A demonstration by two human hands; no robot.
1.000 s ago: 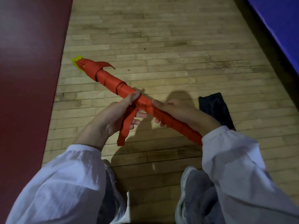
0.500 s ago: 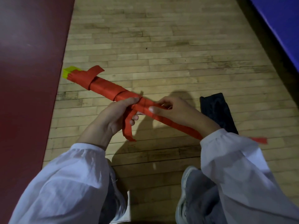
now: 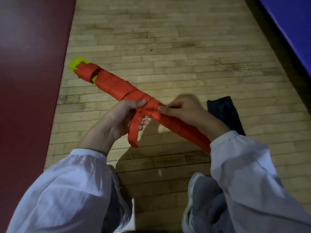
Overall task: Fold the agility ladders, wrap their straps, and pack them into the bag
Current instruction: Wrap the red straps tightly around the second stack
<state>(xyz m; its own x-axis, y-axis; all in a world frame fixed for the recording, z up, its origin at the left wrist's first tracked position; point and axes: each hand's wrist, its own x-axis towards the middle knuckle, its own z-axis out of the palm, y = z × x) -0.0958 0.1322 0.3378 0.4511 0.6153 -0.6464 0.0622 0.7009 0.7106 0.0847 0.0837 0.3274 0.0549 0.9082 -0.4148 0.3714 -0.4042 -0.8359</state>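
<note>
First, red mat: borders the wooden floor on the left.
Ladder bundle: wound in red strap, slanting from its yellow rung ends at upper left down to the right sleeve.
Left hand: curled round the bundle's middle, thumb on top.
Strap tail: hangs loose between the left fingers.
Right hand: grips the bundle just beside the left hand, thumb pressing the wrap.
Black bag: flat on the floor beyond the right wrist.

A sports hall — worn hardwood strip floor, a dark red painted zone at the left, blue padding along the right edge.
</note>
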